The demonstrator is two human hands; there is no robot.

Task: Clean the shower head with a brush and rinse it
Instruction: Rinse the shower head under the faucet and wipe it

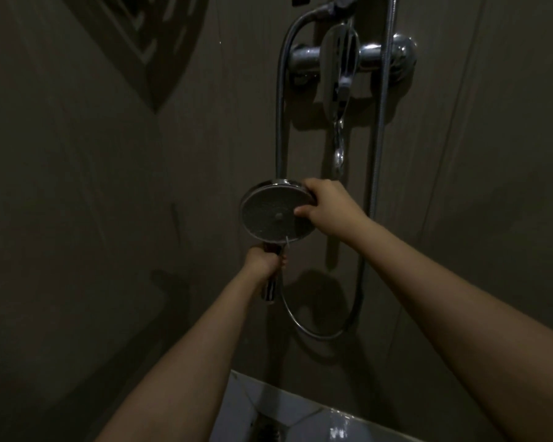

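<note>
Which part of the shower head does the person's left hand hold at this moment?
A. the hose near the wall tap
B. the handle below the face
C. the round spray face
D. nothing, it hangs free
B: the left hand grips the handle of the shower head just below the round face, while the right hand holds the rim.

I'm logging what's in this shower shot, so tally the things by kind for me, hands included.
Hands: 2, left hand and right hand
Shower head: 1
Hoses: 2, left hose and right hose
Mixer tap: 1
Brush: 0 in view
Total: 6
</note>
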